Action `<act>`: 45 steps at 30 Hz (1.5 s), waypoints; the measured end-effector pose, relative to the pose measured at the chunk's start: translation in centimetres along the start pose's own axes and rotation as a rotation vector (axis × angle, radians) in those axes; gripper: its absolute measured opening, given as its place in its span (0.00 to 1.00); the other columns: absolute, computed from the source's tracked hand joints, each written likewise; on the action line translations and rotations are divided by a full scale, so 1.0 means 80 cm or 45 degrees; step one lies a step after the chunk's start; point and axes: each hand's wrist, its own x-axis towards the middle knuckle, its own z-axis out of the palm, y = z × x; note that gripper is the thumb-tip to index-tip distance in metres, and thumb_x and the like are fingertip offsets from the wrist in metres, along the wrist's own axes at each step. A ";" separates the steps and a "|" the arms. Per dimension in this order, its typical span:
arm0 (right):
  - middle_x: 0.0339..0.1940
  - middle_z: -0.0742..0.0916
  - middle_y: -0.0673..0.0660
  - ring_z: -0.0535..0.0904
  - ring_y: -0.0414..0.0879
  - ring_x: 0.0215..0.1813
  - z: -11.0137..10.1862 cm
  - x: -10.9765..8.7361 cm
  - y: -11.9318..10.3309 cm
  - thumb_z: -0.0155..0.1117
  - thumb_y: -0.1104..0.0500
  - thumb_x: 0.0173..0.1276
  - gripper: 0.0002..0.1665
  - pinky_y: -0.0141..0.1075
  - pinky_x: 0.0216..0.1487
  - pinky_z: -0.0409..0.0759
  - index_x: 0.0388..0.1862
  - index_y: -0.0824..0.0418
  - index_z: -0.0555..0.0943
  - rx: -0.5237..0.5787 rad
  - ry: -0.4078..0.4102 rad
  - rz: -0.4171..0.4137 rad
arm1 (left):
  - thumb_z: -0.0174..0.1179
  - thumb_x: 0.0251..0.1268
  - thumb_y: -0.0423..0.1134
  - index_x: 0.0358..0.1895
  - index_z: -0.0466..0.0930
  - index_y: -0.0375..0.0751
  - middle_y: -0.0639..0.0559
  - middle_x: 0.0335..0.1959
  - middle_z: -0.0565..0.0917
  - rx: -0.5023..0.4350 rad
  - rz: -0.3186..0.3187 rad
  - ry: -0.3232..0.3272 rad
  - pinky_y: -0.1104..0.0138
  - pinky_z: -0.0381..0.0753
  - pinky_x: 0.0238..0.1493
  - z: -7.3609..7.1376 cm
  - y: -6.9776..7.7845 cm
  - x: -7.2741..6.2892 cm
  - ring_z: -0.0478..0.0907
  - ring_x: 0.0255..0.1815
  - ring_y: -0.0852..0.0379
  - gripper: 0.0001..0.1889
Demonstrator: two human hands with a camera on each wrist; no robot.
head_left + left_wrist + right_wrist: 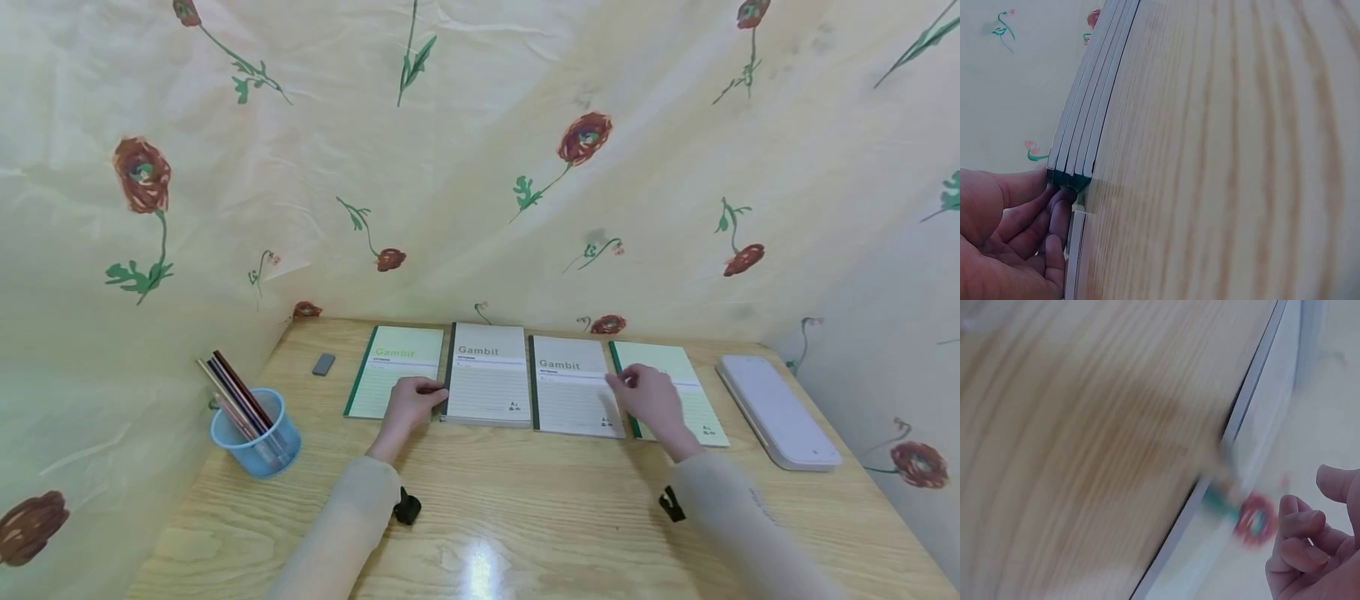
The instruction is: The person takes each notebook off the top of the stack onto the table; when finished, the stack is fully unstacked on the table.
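My left hand (411,404) is at the spine side of a stack of grey Gambit notebooks (489,383), its thumb and bent fingers at the corner of the dark spine. In the left wrist view, several layered notebooks (1088,100) lie flat with the fingers against their end. My right hand (651,400) hovers over the left part of a green notebook (693,408), its fingers loosely bent and holding nothing. A grey notebook (573,400) lies just left of that hand. At the far left of the row is another green notebook (375,392).
A blue mesh cup (258,450) with several pencils (243,400) stands at the left. A small grey eraser-like block (323,364) lies behind it. A white oblong case (776,408) is at the right. Flower-patterned cloth (480,150) hangs behind the wooden table (540,517).
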 end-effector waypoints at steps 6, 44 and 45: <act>0.31 0.85 0.58 0.76 0.48 0.29 0.040 0.001 -0.057 0.62 0.48 0.73 0.22 0.38 0.30 0.72 0.44 0.68 0.83 0.117 -0.064 -0.077 | 0.66 0.66 0.35 0.46 0.87 0.33 0.44 0.42 0.87 -0.007 0.003 -0.004 0.57 0.81 0.48 -0.001 -0.001 0.000 0.82 0.45 0.48 0.10; 0.17 0.78 0.53 0.68 0.43 0.19 0.112 -0.005 -0.130 0.69 0.50 0.69 0.20 0.34 0.21 0.65 0.24 0.63 0.76 0.198 -0.178 -0.006 | 0.65 0.67 0.34 0.47 0.87 0.33 0.43 0.43 0.86 -0.002 0.001 -0.004 0.56 0.81 0.50 0.000 -0.002 0.002 0.82 0.47 0.48 0.10; 0.18 0.79 0.53 0.69 0.44 0.20 0.111 -0.005 -0.130 0.69 0.50 0.68 0.20 0.34 0.22 0.66 0.26 0.63 0.77 0.202 -0.181 0.011 | 0.64 0.68 0.33 0.47 0.87 0.33 0.43 0.43 0.86 -0.001 0.005 -0.004 0.56 0.81 0.50 0.000 -0.002 0.002 0.82 0.47 0.48 0.10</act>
